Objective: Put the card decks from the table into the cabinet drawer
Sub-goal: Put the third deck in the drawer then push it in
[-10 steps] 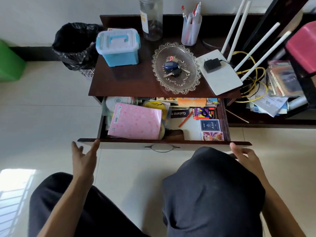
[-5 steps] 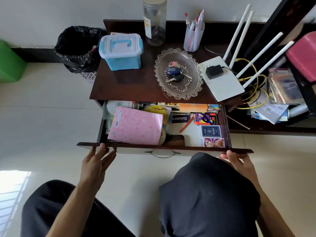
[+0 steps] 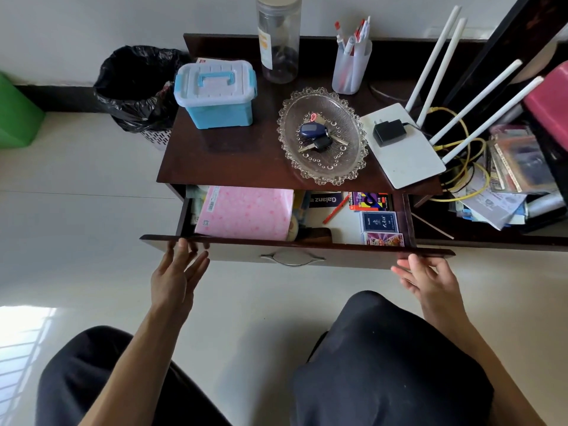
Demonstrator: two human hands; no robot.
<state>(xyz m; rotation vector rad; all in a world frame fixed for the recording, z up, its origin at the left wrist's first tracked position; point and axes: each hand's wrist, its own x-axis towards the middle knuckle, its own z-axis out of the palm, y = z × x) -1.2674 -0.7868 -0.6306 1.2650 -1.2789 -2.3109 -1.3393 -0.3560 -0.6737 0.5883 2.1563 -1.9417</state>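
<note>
Fingers of my left hand (image 3: 176, 273) and right hand (image 3: 430, 279) spread flat against dark wooden drawer front (image 3: 338, 259), both grips released, blue card deck (image 3: 378, 222) inside drawer.

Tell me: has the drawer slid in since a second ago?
Yes. The drawer has gone partway in: the tabletop edge now covers the pink notebook's top, with both hands at the front.

glossy dark wood drawer (image 3: 233, 252), metal handle (image 3: 292, 259), beaded glass dish (image 3: 322, 167)
</note>
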